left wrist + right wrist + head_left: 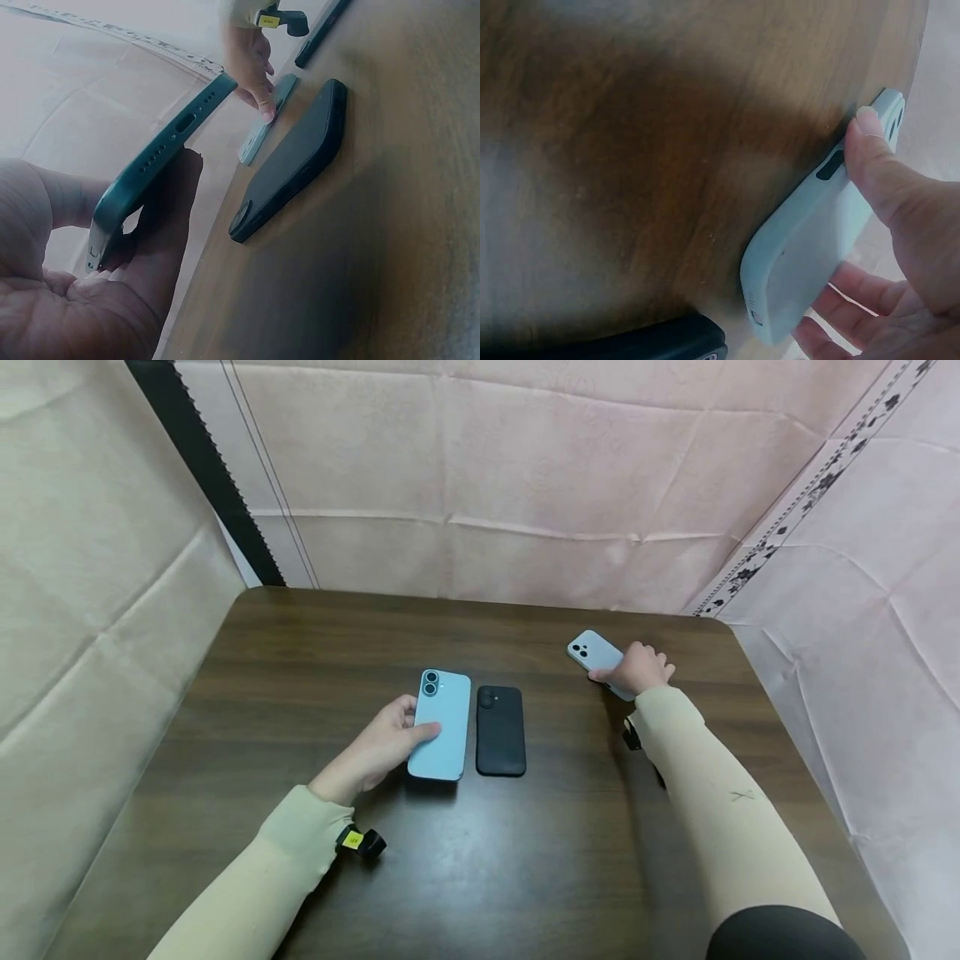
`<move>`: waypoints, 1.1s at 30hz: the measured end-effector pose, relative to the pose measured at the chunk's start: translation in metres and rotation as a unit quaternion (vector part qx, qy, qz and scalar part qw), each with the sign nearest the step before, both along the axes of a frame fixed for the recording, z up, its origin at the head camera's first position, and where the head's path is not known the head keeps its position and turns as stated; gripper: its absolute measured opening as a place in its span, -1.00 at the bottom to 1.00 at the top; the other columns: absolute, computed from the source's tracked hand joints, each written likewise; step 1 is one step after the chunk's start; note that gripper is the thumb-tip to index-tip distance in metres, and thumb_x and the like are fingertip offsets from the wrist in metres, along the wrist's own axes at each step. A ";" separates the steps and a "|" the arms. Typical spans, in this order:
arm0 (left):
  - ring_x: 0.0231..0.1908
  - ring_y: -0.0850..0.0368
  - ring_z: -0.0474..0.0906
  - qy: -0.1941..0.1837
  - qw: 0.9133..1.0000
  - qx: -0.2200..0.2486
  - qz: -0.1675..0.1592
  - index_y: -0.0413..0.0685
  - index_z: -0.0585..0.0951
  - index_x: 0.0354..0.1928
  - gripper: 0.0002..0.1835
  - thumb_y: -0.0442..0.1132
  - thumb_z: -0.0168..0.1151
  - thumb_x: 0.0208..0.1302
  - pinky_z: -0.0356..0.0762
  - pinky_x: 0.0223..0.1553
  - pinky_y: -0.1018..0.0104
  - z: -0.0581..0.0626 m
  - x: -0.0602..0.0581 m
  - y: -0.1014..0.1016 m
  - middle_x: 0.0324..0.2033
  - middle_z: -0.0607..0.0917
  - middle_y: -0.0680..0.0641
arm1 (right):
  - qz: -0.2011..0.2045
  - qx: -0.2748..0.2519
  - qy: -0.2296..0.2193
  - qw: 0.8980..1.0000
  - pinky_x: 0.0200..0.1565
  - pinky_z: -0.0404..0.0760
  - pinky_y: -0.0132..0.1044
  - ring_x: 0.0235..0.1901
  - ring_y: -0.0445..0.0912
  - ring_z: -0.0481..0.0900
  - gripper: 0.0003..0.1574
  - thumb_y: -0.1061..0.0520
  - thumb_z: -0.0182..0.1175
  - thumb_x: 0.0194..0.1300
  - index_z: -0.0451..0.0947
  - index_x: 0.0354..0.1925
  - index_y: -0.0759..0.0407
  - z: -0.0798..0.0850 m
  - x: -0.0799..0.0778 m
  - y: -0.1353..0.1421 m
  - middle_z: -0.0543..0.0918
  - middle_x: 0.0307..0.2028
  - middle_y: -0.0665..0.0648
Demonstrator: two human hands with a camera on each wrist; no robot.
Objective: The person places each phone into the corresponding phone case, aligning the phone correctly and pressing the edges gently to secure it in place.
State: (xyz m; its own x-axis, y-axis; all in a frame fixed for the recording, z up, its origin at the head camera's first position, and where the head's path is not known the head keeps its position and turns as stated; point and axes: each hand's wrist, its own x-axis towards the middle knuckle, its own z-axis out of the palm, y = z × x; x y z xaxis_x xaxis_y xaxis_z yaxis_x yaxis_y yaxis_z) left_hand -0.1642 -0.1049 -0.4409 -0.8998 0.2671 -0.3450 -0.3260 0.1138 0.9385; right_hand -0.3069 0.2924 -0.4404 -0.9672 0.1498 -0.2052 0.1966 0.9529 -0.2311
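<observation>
My left hand (384, 742) grips a blue phone (444, 753), thumb across its back and fingers at the left edge. In the left wrist view this phone's bottom edge (161, 142), with its charging port, is raised off the table. Just right of it, a black phone (501, 737) lies back side up. At the far right my right hand (639, 668) holds a pale blue phone (594, 650) with three lenses by its long sides. The right wrist view shows the thumb (868, 146) by its side buttons and the fingers at the opposite edge.
Another dark phone (321, 36) lies near the right wrist, mostly hidden by the arm in the head view. The brown wooden table (300, 635) has rounded far corners. Pale cloth sheets (525, 468) hang behind and at both sides.
</observation>
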 end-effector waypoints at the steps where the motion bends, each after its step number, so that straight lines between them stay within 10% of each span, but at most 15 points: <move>1: -0.10 -0.02 0.65 -0.001 1.000 -0.002 0.001 -0.18 0.32 0.13 -0.65 -0.26 0.14 0.41 0.60 -0.06 0.07 0.000 0.000 0.000 -0.08 0.67 -0.19 | -0.002 -0.002 0.005 1.000 0.03 0.14 0.28 -0.01 0.36 0.26 0.17 -0.40 0.39 -0.01 0.26 0.15 0.49 0.000 0.000 -0.001 0.39 0.00 0.49; 33: -0.06 -0.02 0.64 0.000 1.000 0.002 0.008 -0.16 0.31 0.13 -0.64 -0.23 0.14 0.42 0.57 -0.01 0.04 -0.004 -0.006 -0.001 -0.05 0.67 -0.18 | 0.018 -0.085 -0.002 0.996 0.01 0.48 0.13 0.01 0.26 0.45 -0.30 -0.04 0.13 0.40 0.28 0.21 0.49 0.012 -0.001 0.010 0.44 0.09 0.48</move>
State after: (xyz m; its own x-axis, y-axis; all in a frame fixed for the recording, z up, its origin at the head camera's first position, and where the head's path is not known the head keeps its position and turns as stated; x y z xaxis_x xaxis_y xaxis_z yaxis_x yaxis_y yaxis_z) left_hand -0.1698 -0.1063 -0.4445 -0.9039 0.2533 -0.3446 -0.3285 0.1045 0.9387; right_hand -0.3080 0.3020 -0.4282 -0.9705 0.0771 -0.2283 0.1635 0.9066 -0.3889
